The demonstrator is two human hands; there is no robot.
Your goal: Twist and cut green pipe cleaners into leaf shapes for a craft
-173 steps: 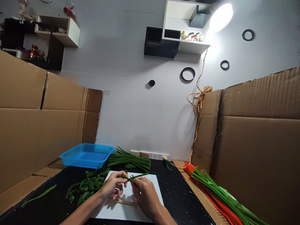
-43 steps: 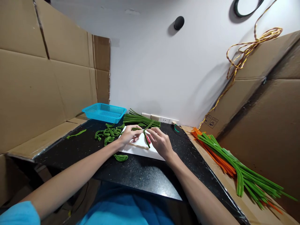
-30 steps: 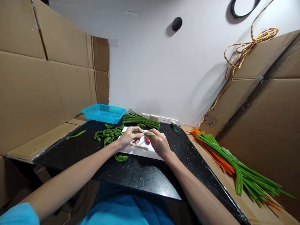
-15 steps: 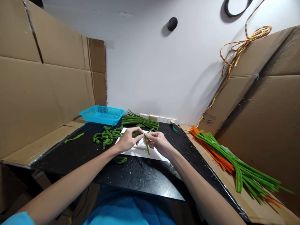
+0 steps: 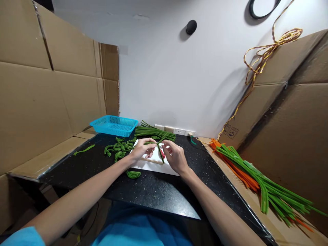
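My left hand [image 5: 144, 150] pinches a green pipe cleaner [image 5: 161, 155] over the white sheet. The stem's crossed ends stand out as an X just right of the left fingertips, with one end pointing up and one down. Close on the right, my right hand [image 5: 176, 155] has thumb and forefinger apart, not visibly gripping the stem. Beneath the hands, the white sheet [image 5: 167, 169] carries a thin wooden stick [image 5: 152, 160] and a red object [image 5: 162, 153], partly hidden. Left of the sheet lies a pile of folded green pipe-cleaner pieces [image 5: 120, 147], with another looped piece [image 5: 133, 174] near the front.
A blue plastic basket [image 5: 114, 129] stands at the back left, beside a bundle of green pipe cleaners [image 5: 153, 132]. Green [image 5: 269, 186] and orange pipe cleaners [image 5: 241, 176] lie on cardboard at right. Cardboard walls [image 5: 74, 89] flank the black table [image 5: 153, 194]; power sockets [image 5: 179, 131] sit behind.
My right thumb and fingers have come off the pipe cleaner and spread apart, uncovering the red object. My left hand keeps its pinch. The view has shifted slightly.
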